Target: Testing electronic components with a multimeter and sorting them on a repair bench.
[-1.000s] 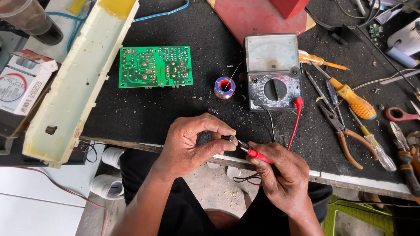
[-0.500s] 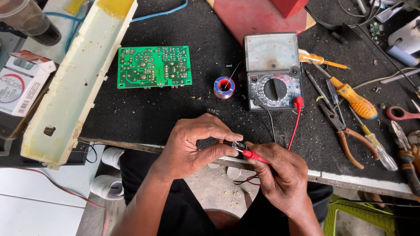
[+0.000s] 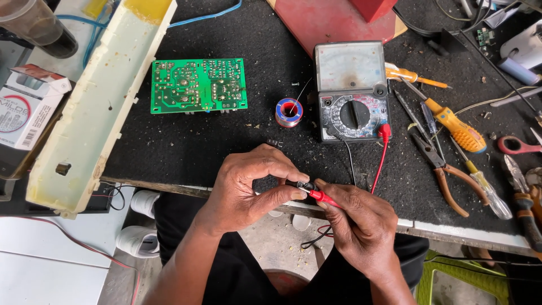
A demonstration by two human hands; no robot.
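Observation:
My left hand (image 3: pixel 248 183) pinches a tiny dark component (image 3: pixel 305 185) between thumb and forefinger at the near edge of the black bench mat (image 3: pixel 186 147). My right hand (image 3: pixel 361 220) grips a red test probe (image 3: pixel 323 196), its tip touching that component; a black probe seems to lie beside it, mostly hidden by the fingers. Red and black leads (image 3: pixel 381 158) run up to an analog multimeter (image 3: pixel 351 90) lying flat behind the hands. A green circuit board (image 3: pixel 199 86) rests solder side up at the left, a small solder spool (image 3: pixel 288 112) next to the meter.
A long cream plastic housing (image 3: pixel 96 101) lies diagonally at the left. Screwdrivers (image 3: pixel 454 127), pliers (image 3: pixel 443 169), red scissors handles (image 3: pixel 516 146) and cutters crowd the right side. A red board (image 3: pixel 333 20) sits behind the meter, a small box (image 3: pixel 25 110) at far left.
Both hands have stayed together at the bench edge; the fingers shifted only slightly around the component and probe. Nothing else on the bench moved.

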